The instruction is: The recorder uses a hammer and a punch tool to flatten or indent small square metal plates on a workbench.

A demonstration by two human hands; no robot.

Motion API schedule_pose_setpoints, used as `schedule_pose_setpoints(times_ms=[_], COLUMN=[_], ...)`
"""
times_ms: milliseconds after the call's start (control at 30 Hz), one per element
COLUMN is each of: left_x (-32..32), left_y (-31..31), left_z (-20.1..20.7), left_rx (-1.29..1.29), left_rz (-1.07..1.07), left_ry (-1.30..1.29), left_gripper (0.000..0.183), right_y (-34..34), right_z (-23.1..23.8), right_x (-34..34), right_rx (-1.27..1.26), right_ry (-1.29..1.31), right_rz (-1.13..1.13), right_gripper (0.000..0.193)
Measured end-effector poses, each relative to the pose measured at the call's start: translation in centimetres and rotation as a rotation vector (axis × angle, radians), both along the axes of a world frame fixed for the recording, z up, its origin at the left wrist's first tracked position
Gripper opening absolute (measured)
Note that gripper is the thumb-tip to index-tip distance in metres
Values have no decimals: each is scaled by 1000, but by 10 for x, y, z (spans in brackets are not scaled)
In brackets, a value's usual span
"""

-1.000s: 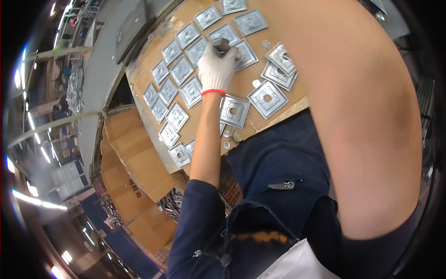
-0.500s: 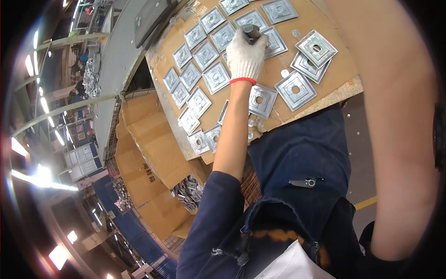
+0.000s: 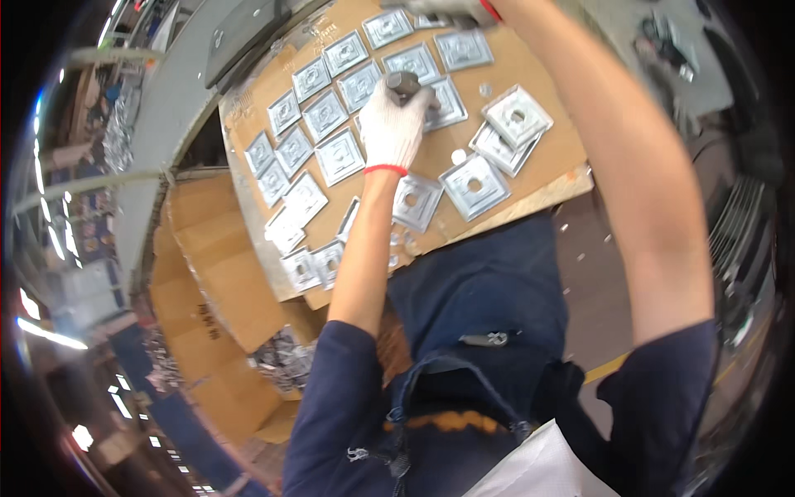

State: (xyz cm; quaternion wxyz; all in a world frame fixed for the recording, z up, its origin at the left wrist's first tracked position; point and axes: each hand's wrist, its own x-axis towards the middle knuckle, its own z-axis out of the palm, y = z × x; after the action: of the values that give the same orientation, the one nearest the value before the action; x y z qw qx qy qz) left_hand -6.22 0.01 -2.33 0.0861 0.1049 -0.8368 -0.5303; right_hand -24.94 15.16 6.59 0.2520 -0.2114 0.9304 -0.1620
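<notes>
My left hand, in a white knitted glove with a red cuff, is closed around a dark tool with a round, cylindrical top. It stands over the middle of the board, beside a square silver metal plate. My right hand, also gloved, reaches to the far edge of the board, over another metal plate. The top of the picture cuts it off and its fingers are blurred. Several similar plates lie in rough rows to the left, such as one plate with its centre filled.
Plates with a round centre hole, including one plate, lie near the board's front edge; a holed plate rests on another. Small loose discs are scattered about. Left below the cardboard-covered board stands an open carton beside metal pieces.
My right arm has swung from the near right across to the far edge, bringing its gloved hand into view. My left hand keeps its hold on the dark tool. The whole view has shifted.
</notes>
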Motion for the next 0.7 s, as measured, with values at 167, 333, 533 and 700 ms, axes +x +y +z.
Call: schedule_pose_setpoints(times_ms=[167, 333, 533, 700], left_x=[3, -1, -4, -11], left_y=[-17, -6, -4, -14], left_z=[-13, -18, -19, -5], left_rx=[-111, -118, -359, -360], left_rz=[-17, -64, -130, -253], left_ry=[22, -32, -64, -105], left_gripper=[32, 36, 39, 37], right_y=[54, 124, 123, 127], right_z=[-69, -131, -132, -136], right_x=[66, 98, 112, 110], right_rx=[-443, -691, -786, -790], right_ry=[-188, -256, -300, -312], right_rz=[-380, -706, -819, -805], right_gripper=[46, 37, 33, 33])
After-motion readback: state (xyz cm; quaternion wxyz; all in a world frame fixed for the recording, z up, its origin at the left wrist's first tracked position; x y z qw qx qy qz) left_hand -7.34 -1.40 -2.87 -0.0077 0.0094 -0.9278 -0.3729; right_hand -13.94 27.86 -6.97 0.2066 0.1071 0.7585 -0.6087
